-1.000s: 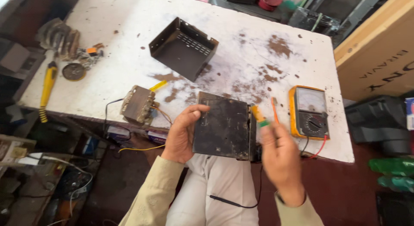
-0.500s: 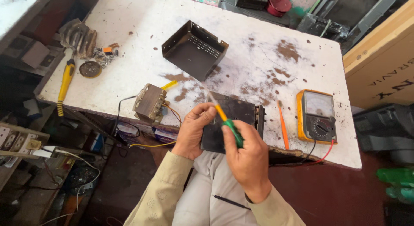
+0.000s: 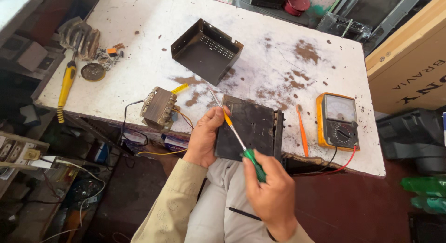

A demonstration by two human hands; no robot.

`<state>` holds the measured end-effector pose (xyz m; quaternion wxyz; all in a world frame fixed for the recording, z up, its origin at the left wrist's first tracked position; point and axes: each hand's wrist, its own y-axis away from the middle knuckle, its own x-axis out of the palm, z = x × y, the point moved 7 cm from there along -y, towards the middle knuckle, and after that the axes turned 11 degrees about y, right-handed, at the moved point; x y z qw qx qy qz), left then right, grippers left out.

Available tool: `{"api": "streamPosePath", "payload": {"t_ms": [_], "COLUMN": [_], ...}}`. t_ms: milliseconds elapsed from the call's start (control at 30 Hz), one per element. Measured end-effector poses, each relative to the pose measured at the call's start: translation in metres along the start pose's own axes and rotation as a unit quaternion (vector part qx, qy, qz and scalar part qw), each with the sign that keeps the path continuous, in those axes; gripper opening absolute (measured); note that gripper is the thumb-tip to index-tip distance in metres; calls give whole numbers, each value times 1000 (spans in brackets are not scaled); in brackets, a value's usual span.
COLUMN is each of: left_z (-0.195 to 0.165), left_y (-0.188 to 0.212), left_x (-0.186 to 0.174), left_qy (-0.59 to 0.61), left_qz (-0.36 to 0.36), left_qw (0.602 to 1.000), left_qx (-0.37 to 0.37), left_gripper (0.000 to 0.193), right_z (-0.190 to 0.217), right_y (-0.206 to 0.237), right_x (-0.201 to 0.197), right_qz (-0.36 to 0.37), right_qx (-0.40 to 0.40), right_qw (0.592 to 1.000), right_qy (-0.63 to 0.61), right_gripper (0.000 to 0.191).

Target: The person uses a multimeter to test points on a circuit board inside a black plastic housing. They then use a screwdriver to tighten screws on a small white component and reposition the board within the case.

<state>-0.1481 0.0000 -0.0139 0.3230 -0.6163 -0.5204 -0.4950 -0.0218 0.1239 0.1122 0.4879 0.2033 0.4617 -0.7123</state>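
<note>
1. The left hand (image 3: 204, 141) gripped the left edge of a dark metal box (image 3: 248, 127), fingers closed on it, at the near edge of the white worktop (image 3: 139, 62).
2. The right hand (image 3: 272, 194) held a screwdriver (image 3: 234, 134) by its green handle, fingers closed around it; the shaft crossed the box, its tip up near the left thumb.
3. A transformer (image 3: 159, 107) sat left of the box, an open cover (image 3: 206, 50) behind it, and a yellow meter (image 3: 337, 121) and an orange probe (image 3: 302, 130) to the right.
</note>
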Motion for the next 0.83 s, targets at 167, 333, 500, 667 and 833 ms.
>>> {"api": "streamPosePath", "payload": {"t_ms": [167, 333, 500, 667, 833], "left_z": [-4, -1, 4, 8, 12], "left_y": [0, 1, -3, -4, -6], "left_x": [8, 7, 4, -1, -2], "left_qy": [13, 9, 27, 18, 16], "left_qz": [24, 39, 40, 26, 30], "left_qw": [999, 999, 998, 999, 999], "left_qx": [-30, -29, -33, -32, -24], "left_gripper": [25, 30, 25, 26, 28], "right_z": [-33, -68, -42, -4, -4], "right_y": [-9, -71, -151, -195, -211], "right_x": [-24, -28, 10, 91, 135], "right_qz": [41, 53, 92, 215, 291], "right_qx": [17, 83, 9, -21, -2], "right_qw": [997, 967, 838, 882, 897], "right_qy": [-68, -233, -538, -419, -333], "right_gripper": [21, 40, 56, 58, 59]}}
